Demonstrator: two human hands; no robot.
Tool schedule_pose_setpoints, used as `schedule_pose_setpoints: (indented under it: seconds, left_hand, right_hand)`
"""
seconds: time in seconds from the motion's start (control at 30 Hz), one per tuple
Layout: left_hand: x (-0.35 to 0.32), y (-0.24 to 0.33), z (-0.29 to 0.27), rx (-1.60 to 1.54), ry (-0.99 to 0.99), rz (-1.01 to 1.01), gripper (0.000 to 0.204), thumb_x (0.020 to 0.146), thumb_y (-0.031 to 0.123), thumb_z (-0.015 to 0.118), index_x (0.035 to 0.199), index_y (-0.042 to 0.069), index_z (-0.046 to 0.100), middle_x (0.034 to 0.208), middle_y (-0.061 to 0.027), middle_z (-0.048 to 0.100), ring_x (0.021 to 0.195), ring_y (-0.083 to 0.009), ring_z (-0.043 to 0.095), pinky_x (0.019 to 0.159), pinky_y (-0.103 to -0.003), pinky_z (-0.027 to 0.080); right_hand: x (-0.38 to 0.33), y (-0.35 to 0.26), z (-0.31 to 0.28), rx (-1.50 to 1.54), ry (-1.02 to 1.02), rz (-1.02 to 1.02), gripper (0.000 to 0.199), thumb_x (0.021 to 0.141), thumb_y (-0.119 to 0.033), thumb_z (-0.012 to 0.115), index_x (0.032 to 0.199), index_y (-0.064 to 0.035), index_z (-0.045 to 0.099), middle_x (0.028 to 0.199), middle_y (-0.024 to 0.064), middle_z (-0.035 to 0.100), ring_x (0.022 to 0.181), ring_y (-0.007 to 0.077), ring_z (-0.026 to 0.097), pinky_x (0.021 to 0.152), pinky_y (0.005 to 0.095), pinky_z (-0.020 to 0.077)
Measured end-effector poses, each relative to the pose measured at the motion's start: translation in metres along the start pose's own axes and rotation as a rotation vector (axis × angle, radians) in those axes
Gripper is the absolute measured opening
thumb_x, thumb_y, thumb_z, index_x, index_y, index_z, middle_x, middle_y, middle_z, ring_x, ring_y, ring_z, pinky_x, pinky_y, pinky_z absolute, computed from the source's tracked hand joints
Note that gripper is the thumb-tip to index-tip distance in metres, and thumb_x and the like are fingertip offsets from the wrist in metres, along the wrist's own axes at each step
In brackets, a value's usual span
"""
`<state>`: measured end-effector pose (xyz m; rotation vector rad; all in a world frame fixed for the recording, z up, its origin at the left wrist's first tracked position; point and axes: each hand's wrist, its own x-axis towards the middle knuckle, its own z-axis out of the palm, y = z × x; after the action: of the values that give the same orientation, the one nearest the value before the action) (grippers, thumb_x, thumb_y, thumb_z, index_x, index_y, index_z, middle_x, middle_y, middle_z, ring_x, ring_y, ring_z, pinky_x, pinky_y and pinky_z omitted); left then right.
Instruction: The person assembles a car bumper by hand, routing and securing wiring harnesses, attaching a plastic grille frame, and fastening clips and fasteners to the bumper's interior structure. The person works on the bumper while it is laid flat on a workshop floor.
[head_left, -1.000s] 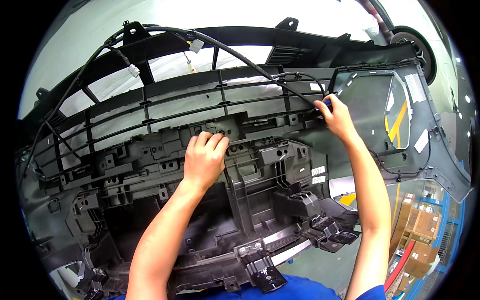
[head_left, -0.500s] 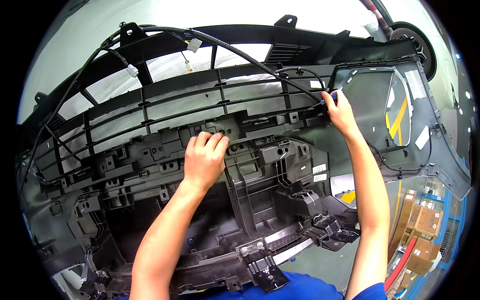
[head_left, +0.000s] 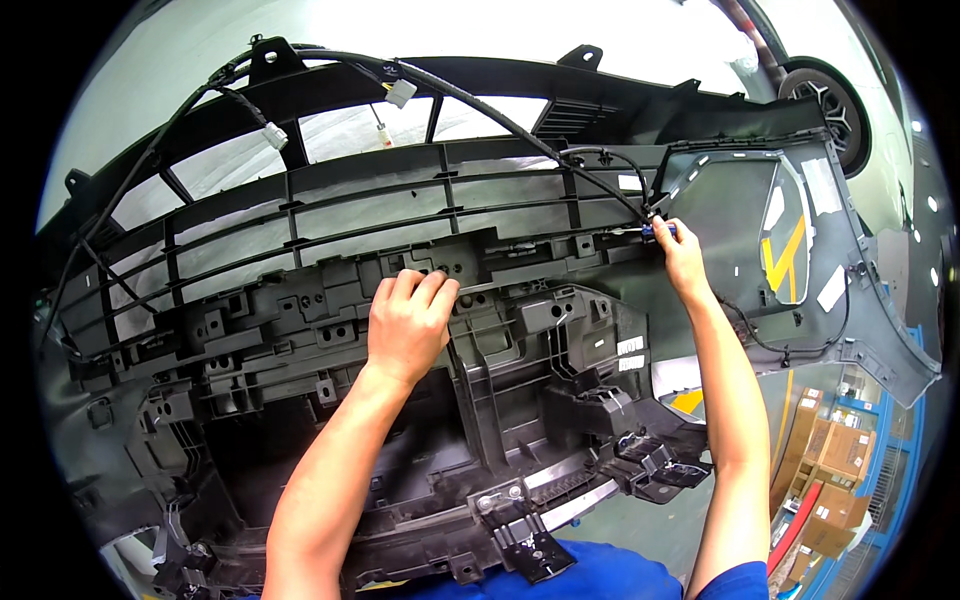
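A large black car bumper (head_left: 370, 205) with a slatted grille lies across the view. My left hand (head_left: 410, 325) rests at its middle, fingers curled over the edge of a black plastic bracket (head_left: 300, 310); the fingertips are partly hidden. At the right end of the grille, my right hand (head_left: 686, 265) is closed around a small screwdriver with a blue handle (head_left: 652, 231), its thin metal shaft pointing left. Just above that hand, a black wiring harness (head_left: 500, 118) reaches the bumper after arching over the grille. White connectors (head_left: 401, 94) hang from the harness.
A wheel (head_left: 825, 110) of a light-coloured car stands at the far right. Cardboard boxes (head_left: 840, 450) and a blue rack (head_left: 885, 470) are at the lower right. Dark metal brackets (head_left: 655, 465) stick out along the bumper's near side.
My right hand has come down a little, and the screwdriver's shaft now shows plainly to its left. The view has shifted slightly. My left hand keeps its place on the bracket.
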<state>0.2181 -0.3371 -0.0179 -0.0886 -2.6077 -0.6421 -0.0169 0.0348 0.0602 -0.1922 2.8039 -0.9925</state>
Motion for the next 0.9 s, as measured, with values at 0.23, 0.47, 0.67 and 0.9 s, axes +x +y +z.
schedule_pose_setpoints:
  seconds: [0.23,0.47,0.67,0.9]
  left_hand:
    - [0.002,0.001,0.000,0.006,0.038,0.024,0.032,0.070,0.003,0.074,0.101,0.008,0.074,0.107,-0.0015,0.073,0.095,-0.0212,0.065,0.080,-0.037,0.052]
    - [0.004,0.002,-0.002,0.011,0.027,0.041,0.028,0.073,0.004,0.071,0.100,0.007,0.073,0.105,-0.0026,0.073,0.093,-0.0218,0.064,0.078,-0.037,0.051]
    - [0.007,0.006,-0.001,0.023,0.050,0.073,0.023,0.077,0.006,0.073,0.100,0.007,0.072,0.103,-0.0021,0.072,0.091,-0.0221,0.064,0.078,-0.037,0.050]
    - [0.000,0.000,-0.004,0.032,0.065,0.056,0.024,0.078,0.006,0.074,0.102,0.007,0.072,0.105,-0.0025,0.073,0.094,-0.0228,0.065,0.080,-0.038,0.051]
  right_hand:
    - [0.003,-0.006,-0.005,0.048,-0.029,0.124,0.042,0.102,-0.040,0.070,0.095,0.0014,0.069,0.081,0.0002,0.062,0.078,0.0108,0.051,0.072,0.0300,0.0440]
    - [0.006,-0.004,-0.003,-0.078,0.032,0.101,0.046,0.099,-0.042,0.070,0.086,0.0026,0.068,0.072,0.0053,0.059,0.069,0.0134,0.050,0.065,0.0337,0.0425]
    - [0.015,-0.054,-0.039,-0.273,0.289,0.131,0.045,0.091,-0.037,0.068,0.090,0.0066,0.077,0.077,0.0186,0.075,0.074,0.0236,0.072,0.074,0.0404,0.0541]
    - [-0.128,-0.165,-0.137,0.272,0.487,-0.200,0.029,0.100,-0.014,0.065,0.075,-0.0054,0.053,0.065,-0.0004,0.049,0.054,0.0092,0.051,0.049,0.0252,0.0349]
